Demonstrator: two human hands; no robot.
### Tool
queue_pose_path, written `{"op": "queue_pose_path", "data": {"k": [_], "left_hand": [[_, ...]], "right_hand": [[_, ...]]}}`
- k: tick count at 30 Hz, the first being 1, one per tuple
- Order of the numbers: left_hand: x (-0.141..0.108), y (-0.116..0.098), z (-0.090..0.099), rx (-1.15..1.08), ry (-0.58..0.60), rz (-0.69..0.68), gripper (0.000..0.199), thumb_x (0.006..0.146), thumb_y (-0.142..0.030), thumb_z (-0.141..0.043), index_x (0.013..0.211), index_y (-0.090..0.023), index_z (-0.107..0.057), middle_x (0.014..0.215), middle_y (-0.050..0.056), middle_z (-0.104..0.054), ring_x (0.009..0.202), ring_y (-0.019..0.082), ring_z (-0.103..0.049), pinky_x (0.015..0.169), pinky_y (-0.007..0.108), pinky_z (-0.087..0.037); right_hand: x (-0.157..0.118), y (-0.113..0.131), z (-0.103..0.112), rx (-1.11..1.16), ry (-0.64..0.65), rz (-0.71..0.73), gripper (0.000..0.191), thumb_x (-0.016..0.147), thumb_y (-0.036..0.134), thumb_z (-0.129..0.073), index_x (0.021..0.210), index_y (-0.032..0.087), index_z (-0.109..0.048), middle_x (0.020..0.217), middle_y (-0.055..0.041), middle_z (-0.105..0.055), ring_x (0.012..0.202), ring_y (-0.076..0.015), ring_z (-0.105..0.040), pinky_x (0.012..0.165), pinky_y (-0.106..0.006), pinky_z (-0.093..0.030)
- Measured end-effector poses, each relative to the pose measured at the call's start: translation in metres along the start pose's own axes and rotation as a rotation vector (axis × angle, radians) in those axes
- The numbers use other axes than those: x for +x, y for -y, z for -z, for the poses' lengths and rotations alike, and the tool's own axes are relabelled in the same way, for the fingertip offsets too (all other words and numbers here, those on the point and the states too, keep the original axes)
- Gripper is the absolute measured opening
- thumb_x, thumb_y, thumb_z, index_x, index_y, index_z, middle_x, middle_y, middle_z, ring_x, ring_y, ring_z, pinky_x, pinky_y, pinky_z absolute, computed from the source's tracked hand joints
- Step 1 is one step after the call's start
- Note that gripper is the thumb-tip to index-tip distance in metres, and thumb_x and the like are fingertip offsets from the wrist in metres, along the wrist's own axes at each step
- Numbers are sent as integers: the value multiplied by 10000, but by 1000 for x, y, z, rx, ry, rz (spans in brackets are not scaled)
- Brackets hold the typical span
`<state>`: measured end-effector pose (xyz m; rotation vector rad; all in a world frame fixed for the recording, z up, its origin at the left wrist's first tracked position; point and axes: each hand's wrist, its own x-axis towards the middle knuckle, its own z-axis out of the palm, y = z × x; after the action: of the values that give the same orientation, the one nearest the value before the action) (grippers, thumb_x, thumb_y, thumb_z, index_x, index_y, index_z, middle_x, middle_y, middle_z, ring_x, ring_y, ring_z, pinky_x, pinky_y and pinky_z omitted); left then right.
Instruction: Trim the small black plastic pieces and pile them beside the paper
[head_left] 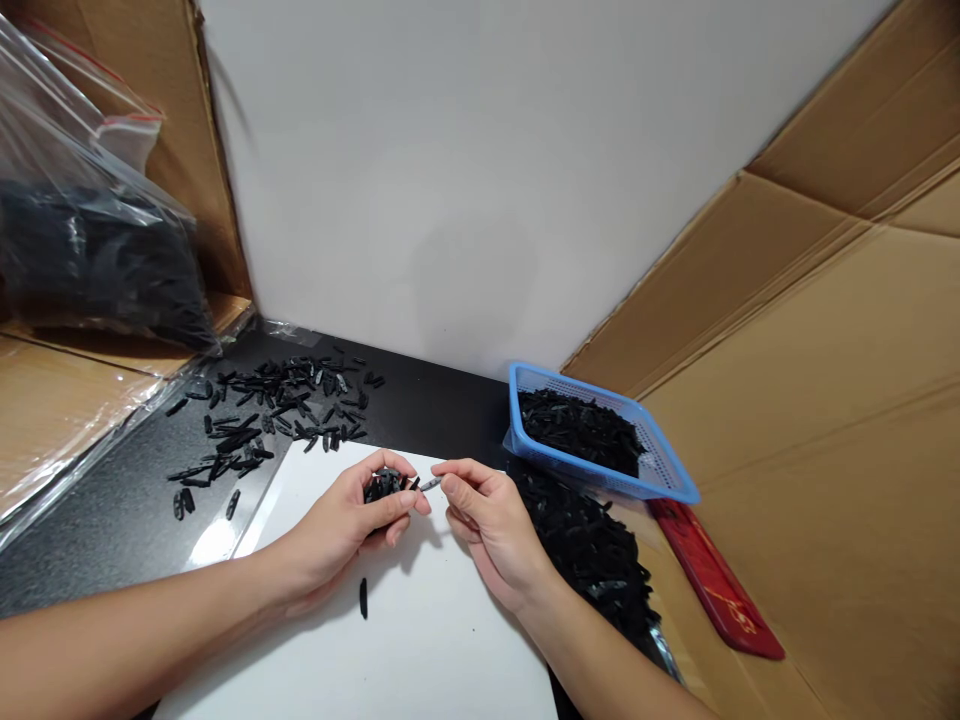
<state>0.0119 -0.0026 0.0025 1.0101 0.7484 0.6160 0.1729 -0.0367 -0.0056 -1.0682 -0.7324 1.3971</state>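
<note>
My left hand (367,510) is curled around a bunch of small black elongated pieces (386,484), their exact kind unclear. Between the fingertips of my right hand (487,510) is one slim dark piece (431,484), its surface shining grey; its left end meets the left fingertips. Both hands are over a white board (420,640). A single black piece (364,598) lies on the board below my left hand. Beyond the board on the left, many similar pieces (289,390) are scattered across the dark tabletop (427,400).
A blue plastic basket (682,480) holding black pieces stands at the right, with a large black heap (592,550) below it. Beside them is a red flat object (720,585). Cardboard (840,400) rises at right. A clear bag (97,250) of black material sits at left.
</note>
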Motion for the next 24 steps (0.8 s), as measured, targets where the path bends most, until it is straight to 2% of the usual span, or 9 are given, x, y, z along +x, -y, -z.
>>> {"op": "queue_pose_path", "data": {"k": [4, 8, 13, 17, 21, 24], "left_hand": [[1, 0, 0, 11, 6, -34, 247, 809, -349, -670, 897, -206, -489, 701, -29, -638, 504, 53, -345, 481, 208, -173], [3, 3, 0, 34, 11, -57, 256, 805, -368, -672, 880, -207, -488, 581, -58, -590, 498, 61, -343, 488, 214, -189], [3, 6, 2, 82, 10, -81, 229, 805, -337, -672, 867, -209, -493, 488, -90, -505, 499, 69, -337, 503, 217, -215], [3, 8, 3, 106, 21, -82, 230, 799, -330, -672, 878, -211, -493, 534, -81, -532, 493, 66, -343, 497, 215, -221], [2, 8, 3, 121, 34, -80, 254, 773, -317, -693, 873, -207, -488, 665, -37, -634, 508, 65, -385, 495, 211, -245], [0, 5, 2, 117, 23, -54, 266, 769, -313, -696, 895, -210, -485, 695, -29, -659, 526, 69, -402, 507, 206, -260]], "right_hand": [[1, -1, 2, 17, 29, 9, 237, 630, 330, -816, 758, 150, -728, 502, 75, -382, 418, -34, -174, 408, -232, -81], [0, 0, 1, 22, 40, 6, 247, 646, 331, -808, 768, 148, -696, 513, 73, -397, 421, -35, -196, 399, -214, -102], [-2, 2, -1, 121, 121, -68, 258, 771, 386, -671, 668, 181, -555, 622, 10, -545, 487, -82, -379, 394, -192, -181], [-3, -2, -3, 14, 128, -95, 332, 799, 480, -635, 701, 173, -552, 576, 19, -548, 431, -57, -279, 388, -187, -136], [-5, -3, -5, -102, 83, -89, 317, 712, 419, -750, 708, 171, -554, 519, 51, -520, 399, -37, -229, 379, -190, -110], [-5, -1, -5, -91, 31, -80, 328, 664, 395, -789, 662, 161, -559, 483, 76, -443, 401, -31, -212, 378, -191, -97]]}}
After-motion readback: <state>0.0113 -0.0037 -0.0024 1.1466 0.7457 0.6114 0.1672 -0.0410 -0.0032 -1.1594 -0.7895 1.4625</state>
